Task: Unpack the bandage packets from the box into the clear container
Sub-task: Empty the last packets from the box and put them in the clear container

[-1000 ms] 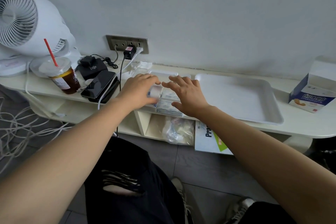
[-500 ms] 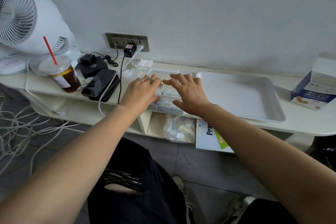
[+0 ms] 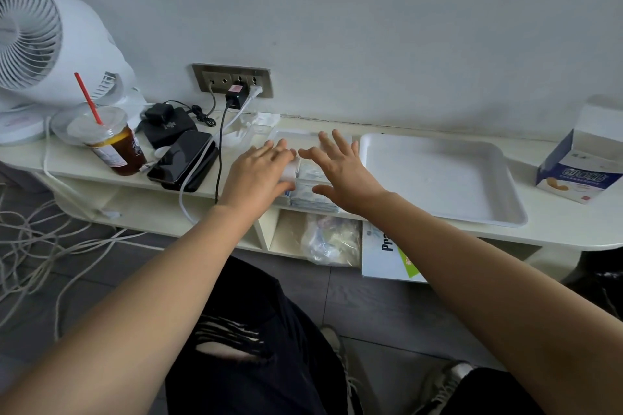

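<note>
A clear container [image 3: 292, 136] sits on the white shelf, mostly hidden under my hands. Inside it lie stacked bandage packets [image 3: 309, 189], pale with blue print. My left hand [image 3: 258, 173] lies flat over the container's left side with straight fingers, covering a small white roll. My right hand [image 3: 338, 169] hovers over the right side, fingers spread and straight. The blue and white bandage box [image 3: 577, 167] stands open at the far right of the shelf, away from both hands.
A white tray [image 3: 438, 178] lies right of the container. Left of it are a phone stack [image 3: 183, 160], plugged cables, an iced drink with a red straw [image 3: 108, 141] and a white fan [image 3: 40, 47]. Below the shelf sit a plastic bag and a paper pack; cords trail on the floor.
Both hands stay spread over the container; the right hand's fingers have lifted and opened a little wider. The view has shifted slightly.
</note>
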### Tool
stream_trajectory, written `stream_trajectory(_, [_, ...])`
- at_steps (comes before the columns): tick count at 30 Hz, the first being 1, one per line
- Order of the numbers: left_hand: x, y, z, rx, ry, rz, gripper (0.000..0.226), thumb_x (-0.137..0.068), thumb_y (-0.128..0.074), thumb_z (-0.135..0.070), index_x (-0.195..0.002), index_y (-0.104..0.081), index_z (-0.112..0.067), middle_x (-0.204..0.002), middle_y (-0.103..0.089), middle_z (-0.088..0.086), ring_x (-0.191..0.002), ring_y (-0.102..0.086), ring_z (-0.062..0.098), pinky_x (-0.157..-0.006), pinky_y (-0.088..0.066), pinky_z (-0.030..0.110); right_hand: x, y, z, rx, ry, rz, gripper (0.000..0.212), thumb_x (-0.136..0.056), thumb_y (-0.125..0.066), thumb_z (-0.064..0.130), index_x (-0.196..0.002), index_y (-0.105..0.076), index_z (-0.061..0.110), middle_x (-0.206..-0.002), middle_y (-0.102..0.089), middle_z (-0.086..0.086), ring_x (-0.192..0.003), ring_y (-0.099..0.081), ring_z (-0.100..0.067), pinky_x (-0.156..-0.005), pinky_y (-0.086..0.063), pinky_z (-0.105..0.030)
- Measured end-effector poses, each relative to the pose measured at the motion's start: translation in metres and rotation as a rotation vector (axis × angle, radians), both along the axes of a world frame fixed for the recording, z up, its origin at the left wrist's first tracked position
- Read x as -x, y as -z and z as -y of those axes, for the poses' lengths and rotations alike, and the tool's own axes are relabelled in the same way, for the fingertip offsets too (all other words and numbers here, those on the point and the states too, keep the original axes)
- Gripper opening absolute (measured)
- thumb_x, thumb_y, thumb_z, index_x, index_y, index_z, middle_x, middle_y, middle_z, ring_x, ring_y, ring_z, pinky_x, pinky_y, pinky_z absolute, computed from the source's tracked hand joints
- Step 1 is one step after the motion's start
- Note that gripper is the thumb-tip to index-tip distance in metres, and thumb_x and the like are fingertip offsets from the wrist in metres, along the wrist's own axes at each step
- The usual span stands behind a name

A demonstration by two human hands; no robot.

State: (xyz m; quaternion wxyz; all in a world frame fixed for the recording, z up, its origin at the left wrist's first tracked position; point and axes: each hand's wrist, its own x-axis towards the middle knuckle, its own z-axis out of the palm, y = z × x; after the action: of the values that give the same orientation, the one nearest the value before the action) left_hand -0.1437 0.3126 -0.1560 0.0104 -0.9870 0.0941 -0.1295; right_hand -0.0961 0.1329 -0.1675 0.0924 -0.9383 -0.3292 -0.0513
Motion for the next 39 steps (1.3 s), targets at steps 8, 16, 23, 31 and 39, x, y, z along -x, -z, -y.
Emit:
stream_trajectory(8, [-0.006,-0.006,0.008,-0.049,-0.036,-0.033,0.058,-0.086,-0.066,-0.037,-0.135,-0.045,-0.015,-0.151,-0.037,0.008,-0.139,-0.035,0.028,-0.115,-0.027,0.044,-0.007,-0.004,-0.002,-0.018,0.016,-0.041,0.068,-0.089,-0.064,0.028,-0.145,-0.027,0.028,-0.159,-0.005,-0.012,-0.147,0.004,-0.034,-0.117,-0.008,-0.053])
stream_trajectory(16, [0.000,-0.023,0.026,-0.007,-0.112,-0.080,0.069,-0.083,-0.063,-0.051,-0.138,-0.041,-0.017,-0.138,-0.040,0.010,-0.127,-0.039,0.028,-0.106,-0.031,0.039,0.006,-0.018,0.037,-0.195,-0.019,-0.245,0.091,-0.086,-0.068,0.029,-0.153,-0.006,0.027,-0.161,0.004,-0.006,-0.147,-0.003,-0.025,-0.116,-0.014,-0.035])
stream_trajectory(23, [-0.028,-0.048,0.154,0.372,0.142,-0.102,0.020,-0.088,-0.058,-0.026,-0.106,-0.066,-0.021,-0.103,-0.067,-0.004,-0.099,-0.059,0.019,-0.084,-0.048,0.033,0.007,-0.044,0.157,-0.458,0.301,-0.308,0.018,-0.089,-0.059,0.014,-0.104,-0.069,0.016,-0.093,-0.072,-0.002,-0.080,-0.066,-0.013,-0.070,-0.046,-0.026])
stream_trajectory(31, [-0.057,-0.019,0.324,0.704,0.271,-0.482,0.028,-0.089,-0.061,-0.025,-0.116,-0.059,-0.017,-0.101,-0.063,-0.003,-0.096,-0.059,0.018,-0.081,-0.048,0.029,0.018,-0.022,0.315,-0.522,0.792,-0.025,0.038,-0.085,-0.058,0.010,-0.122,-0.050,0.010,-0.124,-0.052,-0.008,-0.101,-0.055,-0.025,-0.083,-0.046,-0.034])
stream_trajectory(39, [-0.099,0.005,0.395,0.952,0.200,-0.725,0.065,-0.085,-0.068,-0.022,-0.142,-0.036,-0.017,-0.122,-0.054,0.005,-0.109,-0.055,0.023,-0.096,-0.048,0.039,-0.009,-0.006,0.373,-0.473,0.885,-0.029,0.044,-0.082,-0.057,0.004,-0.126,-0.052,0.006,-0.123,-0.052,-0.015,-0.105,-0.056,-0.033,-0.086,-0.048,-0.040])
